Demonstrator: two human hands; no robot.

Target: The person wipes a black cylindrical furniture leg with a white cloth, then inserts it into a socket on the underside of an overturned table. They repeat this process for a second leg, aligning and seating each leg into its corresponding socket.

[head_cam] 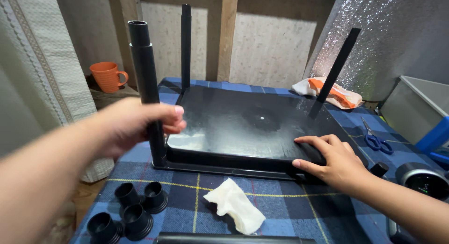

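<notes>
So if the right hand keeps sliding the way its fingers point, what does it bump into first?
Probably the near-left black leg, which the left hand grips. The right hand points left across the shiny black panel; depth is unclear.

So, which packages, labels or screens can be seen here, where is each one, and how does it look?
Package: a soft wrapper, orange and white, lying on the checked cloth at the far right corner of the black tray.
Screen: a round dark display with small green marks, in a grey ring, at the right edge near the right hand.
No labels or signs can be made out.
</notes>
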